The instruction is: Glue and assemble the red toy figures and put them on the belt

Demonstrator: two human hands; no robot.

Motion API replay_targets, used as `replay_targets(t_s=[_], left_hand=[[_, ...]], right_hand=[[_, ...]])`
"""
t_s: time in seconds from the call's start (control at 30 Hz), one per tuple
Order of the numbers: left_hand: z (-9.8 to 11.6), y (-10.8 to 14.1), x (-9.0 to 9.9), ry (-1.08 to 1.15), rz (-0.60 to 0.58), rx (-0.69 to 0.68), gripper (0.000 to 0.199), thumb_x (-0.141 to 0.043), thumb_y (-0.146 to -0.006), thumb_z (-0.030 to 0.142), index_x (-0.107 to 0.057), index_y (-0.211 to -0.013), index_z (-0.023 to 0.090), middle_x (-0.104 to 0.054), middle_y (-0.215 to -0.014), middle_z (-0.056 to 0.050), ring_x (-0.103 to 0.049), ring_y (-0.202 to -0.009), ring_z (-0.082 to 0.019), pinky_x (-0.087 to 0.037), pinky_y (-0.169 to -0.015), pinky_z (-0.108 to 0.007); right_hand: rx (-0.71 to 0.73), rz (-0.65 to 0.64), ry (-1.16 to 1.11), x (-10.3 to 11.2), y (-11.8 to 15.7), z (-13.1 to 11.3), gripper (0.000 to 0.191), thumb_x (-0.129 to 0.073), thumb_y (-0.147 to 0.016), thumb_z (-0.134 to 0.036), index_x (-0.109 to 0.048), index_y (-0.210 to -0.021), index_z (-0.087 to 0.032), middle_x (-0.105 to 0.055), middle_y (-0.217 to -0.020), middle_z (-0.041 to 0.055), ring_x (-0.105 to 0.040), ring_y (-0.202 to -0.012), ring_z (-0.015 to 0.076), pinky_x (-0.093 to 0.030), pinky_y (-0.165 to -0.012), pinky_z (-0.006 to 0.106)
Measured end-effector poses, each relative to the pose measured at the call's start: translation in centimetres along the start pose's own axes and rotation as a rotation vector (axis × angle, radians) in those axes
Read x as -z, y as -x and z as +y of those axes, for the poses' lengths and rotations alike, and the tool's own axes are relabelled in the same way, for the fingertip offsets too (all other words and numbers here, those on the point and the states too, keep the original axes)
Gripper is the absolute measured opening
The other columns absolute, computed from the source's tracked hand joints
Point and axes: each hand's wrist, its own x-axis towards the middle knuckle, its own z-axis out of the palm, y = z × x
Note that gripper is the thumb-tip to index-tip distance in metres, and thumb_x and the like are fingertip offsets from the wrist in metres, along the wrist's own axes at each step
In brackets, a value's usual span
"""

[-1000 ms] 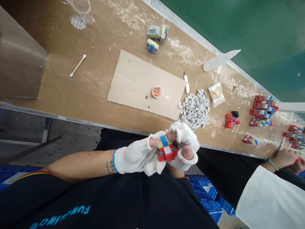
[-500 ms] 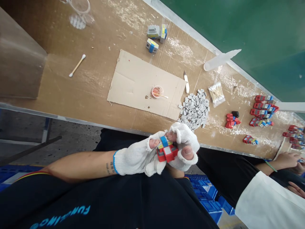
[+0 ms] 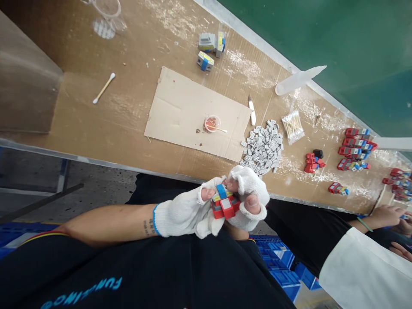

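A small red, grey, blue and yellow plastic toy part (image 3: 227,207) is held between my two hands in front of my body, just off the table's near edge. My left hand (image 3: 189,210), in a white glove with bare fingertips, grips it from the left with the thumb on its upper side. Gloved the same way, my right hand (image 3: 249,197) closes round its right side. The fingers under the part are hidden. Nearest to my hands on the table lies a pile of small grey plastic pieces (image 3: 263,146).
A cardboard sheet (image 3: 174,107) bears a small cup (image 3: 210,123) of reddish liquid with a cotton swab. Around it are a knife (image 3: 252,111), bagged swabs (image 3: 292,126), a loose swab (image 3: 104,89), a plastic bottle (image 3: 296,81) and several toy parts (image 3: 354,143). A co-worker's arm (image 3: 380,219) is at right.
My hands and the toy part stay almost in place, with only a very slight shift. At the right, the co-worker's sleeve has moved a little to the right.
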Motion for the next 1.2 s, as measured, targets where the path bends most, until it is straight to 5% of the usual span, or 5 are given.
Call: replay_targets(t_s=[0.5,0.9,0.97,1.07,1.2], left_hand=[[-0.1,0.0,0.5,0.047,0.045,0.012,0.047,-0.088,-0.105,0.062,-0.068,-0.113,0.020,-0.087,-0.083,-0.004,-0.069,-0.047,-0.016,-0.053,-0.044,-0.020],[-0.2,-0.1,0.9,0.082,0.044,0.057,0.047,-0.087,-0.104,0.063,-0.068,-0.113,0.022,-0.086,-0.079,-0.004,-0.068,-0.046,-0.018,-0.053,-0.041,-0.021],[-0.2,-0.1,0.9,0.082,0.051,0.061,0.048,-0.088,-0.103,0.064,-0.068,-0.115,0.022,-0.087,-0.080,-0.004,-0.068,-0.046,-0.018,-0.053,-0.041,-0.021],[-0.1,-0.1,0.9,0.073,0.045,0.060,0.048,-0.086,-0.104,0.065,-0.068,-0.116,0.022,-0.086,-0.079,-0.003,-0.067,-0.046,-0.018,-0.052,-0.041,-0.021],[-0.1,0.0,1.0,0.057,0.035,0.061,0.046,-0.083,-0.105,0.065,-0.067,-0.114,0.023,-0.083,-0.074,-0.002,-0.065,-0.046,-0.019,-0.049,-0.040,-0.022]], right_hand=[[0.025,0.044,-0.023,-0.2,0.4,0.7,0.045,-0.058,-0.112,-0.054,-0.067,-0.078,-0.027,-0.063,-0.064,-0.0012,-0.059,-0.053,0.0186,-0.046,-0.052,0.036],[-0.068,0.049,-0.078,-0.1,1.1,0.5,0.065,-0.041,-0.118,-0.071,-0.068,-0.077,-0.028,-0.061,-0.067,0.0013,-0.062,-0.061,0.0224,-0.056,-0.063,0.042],[-0.174,0.056,-0.072,0.6,1.1,0.5,0.073,-0.042,-0.112,-0.086,-0.067,-0.074,-0.028,-0.060,-0.066,0.0018,-0.061,-0.060,0.0234,-0.058,-0.065,0.046],[-0.584,-0.092,-0.170,2.2,1.1,0.2,0.081,-0.063,-0.091,-0.108,-0.070,-0.077,-0.028,-0.071,-0.080,0.0065,-0.072,-0.077,0.0295,-0.066,-0.077,0.053],[-0.881,-0.270,-0.326,4.2,-0.1,-1.2,0.048,-0.074,-0.112,-0.071,-0.081,-0.117,-0.023,-0.083,-0.121,0.0083,-0.081,-0.109,0.0250,-0.072,-0.098,0.046]])
